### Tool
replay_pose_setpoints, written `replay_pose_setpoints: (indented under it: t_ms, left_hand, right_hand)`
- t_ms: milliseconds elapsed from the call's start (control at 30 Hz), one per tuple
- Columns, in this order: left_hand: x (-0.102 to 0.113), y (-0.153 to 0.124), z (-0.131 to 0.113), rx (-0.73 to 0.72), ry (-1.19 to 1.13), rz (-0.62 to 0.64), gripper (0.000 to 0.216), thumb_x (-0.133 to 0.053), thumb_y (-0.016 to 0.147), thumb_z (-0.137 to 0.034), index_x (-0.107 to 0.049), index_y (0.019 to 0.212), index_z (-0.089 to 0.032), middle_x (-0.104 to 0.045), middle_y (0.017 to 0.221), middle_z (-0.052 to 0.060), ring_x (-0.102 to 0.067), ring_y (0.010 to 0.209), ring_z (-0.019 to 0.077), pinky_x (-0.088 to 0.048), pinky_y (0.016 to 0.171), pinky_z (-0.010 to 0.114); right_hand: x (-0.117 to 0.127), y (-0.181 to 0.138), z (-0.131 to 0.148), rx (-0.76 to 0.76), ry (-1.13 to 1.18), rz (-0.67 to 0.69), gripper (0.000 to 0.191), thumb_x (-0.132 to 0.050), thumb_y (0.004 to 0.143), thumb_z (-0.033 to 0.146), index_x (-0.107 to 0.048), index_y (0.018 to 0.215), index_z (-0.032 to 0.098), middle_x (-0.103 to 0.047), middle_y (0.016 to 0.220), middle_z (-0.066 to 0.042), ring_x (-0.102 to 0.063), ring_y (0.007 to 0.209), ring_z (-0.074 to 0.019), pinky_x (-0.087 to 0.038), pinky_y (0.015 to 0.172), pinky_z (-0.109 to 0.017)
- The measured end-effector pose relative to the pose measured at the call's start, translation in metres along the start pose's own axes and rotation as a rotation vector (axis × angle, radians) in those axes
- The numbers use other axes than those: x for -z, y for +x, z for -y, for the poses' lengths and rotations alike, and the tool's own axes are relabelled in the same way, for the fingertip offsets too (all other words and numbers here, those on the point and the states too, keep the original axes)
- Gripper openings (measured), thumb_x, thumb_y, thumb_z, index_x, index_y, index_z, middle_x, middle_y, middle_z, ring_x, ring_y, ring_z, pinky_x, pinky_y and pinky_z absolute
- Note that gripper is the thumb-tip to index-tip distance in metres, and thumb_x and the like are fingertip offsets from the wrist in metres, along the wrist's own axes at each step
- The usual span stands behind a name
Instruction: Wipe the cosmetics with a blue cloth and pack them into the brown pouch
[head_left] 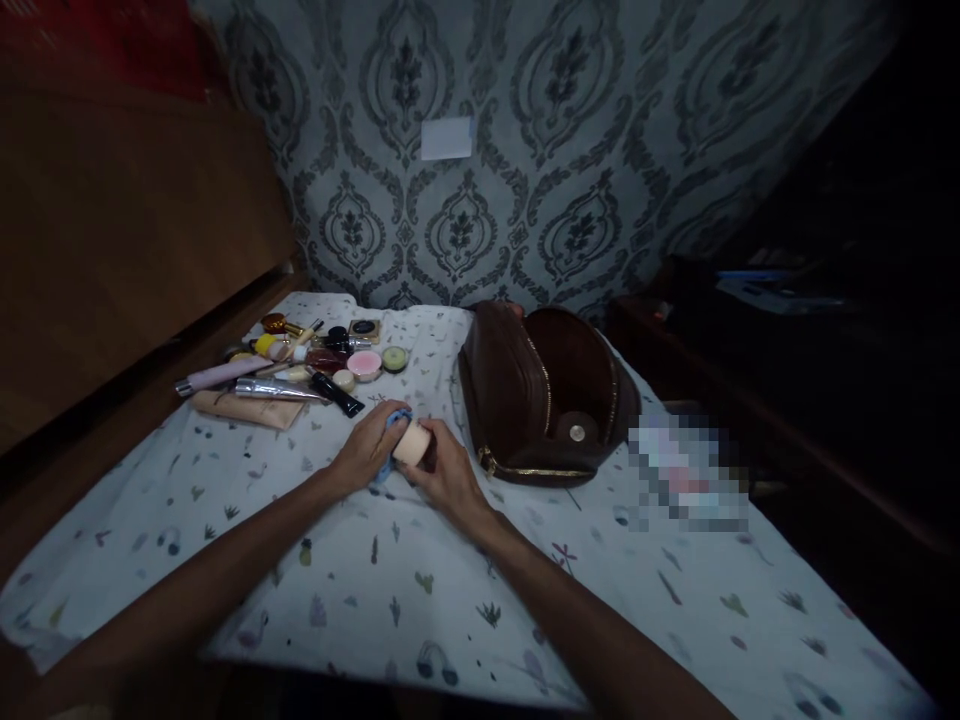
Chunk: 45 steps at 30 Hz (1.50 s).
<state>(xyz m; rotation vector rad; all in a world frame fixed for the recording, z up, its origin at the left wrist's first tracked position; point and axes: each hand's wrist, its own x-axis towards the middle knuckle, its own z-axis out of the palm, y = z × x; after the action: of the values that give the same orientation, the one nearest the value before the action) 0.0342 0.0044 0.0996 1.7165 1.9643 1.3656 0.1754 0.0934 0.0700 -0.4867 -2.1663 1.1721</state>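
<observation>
Between my hands, above the patterned cloth, is a small cream-coloured cosmetic container [412,443]; its exact kind is unclear. My right hand [450,475] grips it with thumb and fingers. A blue cloth [385,470] is bunched in my left hand [373,448], pressed against the container's left side. Just right of my hands stands a brown makeup bag [499,385], its zipped lid open and a round silvery disc [577,433] showing on it. To the left lie a pink round compact [364,365], a green-topped jar [394,359] and a black tube [337,394].
More cosmetics lie in a cluster at the back left, among them a silver tube [277,389] and a beige tube [247,409]. A wooden cabinet [135,220] borders the left side. Wallpaper rises behind the cloth-covered surface [352,600]. A blurred-out item [686,475] lies right of the bag.
</observation>
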Motion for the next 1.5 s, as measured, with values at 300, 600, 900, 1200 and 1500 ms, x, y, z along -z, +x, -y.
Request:
replay_pose_setpoints:
  t_ms: [300, 600, 900, 1200, 1500]
  left_hand:
    - [0.010, 0.005, -0.005, 0.095, -0.109, 0.062, 0.049, -0.031, 0.097, -0.060, -0.058, 0.102, -0.019, -0.062, 0.091, 0.005, -0.057, 0.085, 0.0204, -0.045, 0.080, 0.031]
    - [0.046, 0.006, -0.004, 0.033, -0.210, 0.326, 0.076, -0.064, 0.080, -0.062, -0.043, 0.141, -0.021, -0.055, 0.133, 0.009, -0.053, 0.119, 0.0295, -0.041, 0.101, 0.037]
    - [0.041, 0.006, 0.009, 0.075, -0.287, 0.307, 0.062, -0.068, 0.079, -0.054, -0.049, 0.128, -0.020, -0.056, 0.122, 0.007, -0.054, 0.112, 0.0259, -0.044, 0.096, 0.032]
    - [0.031, 0.006, 0.017, 0.160, -0.292, 0.202, 0.060, -0.045, 0.085, -0.073, -0.063, 0.099, -0.017, -0.064, 0.095, 0.006, -0.058, 0.091, 0.0223, -0.048, 0.081, 0.030]
    - [0.044, 0.005, 0.015, 0.154, -0.369, 0.379, 0.083, -0.077, 0.074, -0.050, -0.039, 0.143, -0.025, -0.058, 0.123, 0.006, -0.058, 0.106, 0.0232, -0.048, 0.087, 0.029]
  right_hand:
    - [0.005, -0.002, 0.010, 0.191, -0.073, -0.034, 0.043, -0.065, 0.081, 0.019, -0.052, 0.123, 0.019, -0.060, 0.118, -0.012, -0.055, 0.112, -0.0268, -0.045, 0.099, -0.043]
    - [0.008, 0.007, 0.011, -0.166, 0.606, 0.039, 0.060, -0.073, 0.076, 0.047, -0.054, 0.126, 0.021, -0.064, 0.119, -0.009, -0.062, 0.103, -0.0237, -0.053, 0.075, -0.031]
    - [0.008, 0.010, 0.003, -0.078, 0.508, 0.022, 0.060, -0.080, 0.070, 0.039, -0.056, 0.123, 0.023, -0.063, 0.117, -0.008, -0.062, 0.102, -0.0224, -0.054, 0.079, -0.032]
    - [0.015, 0.004, 0.010, 0.338, 0.009, -0.058, 0.046, -0.069, 0.083, 0.022, -0.056, 0.127, 0.027, -0.058, 0.130, -0.011, -0.054, 0.122, -0.0271, -0.053, 0.088, -0.040]
    - [0.011, 0.006, 0.004, 0.117, 0.213, -0.116, 0.057, -0.074, 0.074, 0.027, -0.051, 0.126, 0.023, -0.058, 0.123, -0.010, -0.059, 0.109, -0.0254, -0.055, 0.078, -0.035]
